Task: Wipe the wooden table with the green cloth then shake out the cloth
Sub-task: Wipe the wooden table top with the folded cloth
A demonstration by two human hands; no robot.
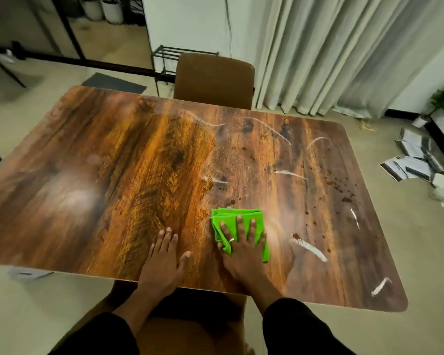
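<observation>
Wiping is clearly the step in hand here, and by the look of it there's plenty left to do. Going left to right: the left side of the wooden table is bare with just a hazy glare patch, and the left hand lies flat and open near the front edge, fingers together, holding nothing, just bracing. Just beside it, the right hand is spread palm-down on the folded green cloth, pressing it to the tabletop rather than clutching it, fingers splayed and not curled around anything. The cloth sits near the front, a bit right of centre. Past that, the right half is the messy bit: reddish-brown spots scattered toward the right edge and white smears in several places, one just right of the cloth. So I'd say the next move calls for pushing the cloth rightward and away through those marks with steady pressure, shaking out comes later. Nothing on the table blocks the sweep. A brown chair is tucked in at the far side, curtains behind, and scattered papers on the floor to the right, well clear.
</observation>
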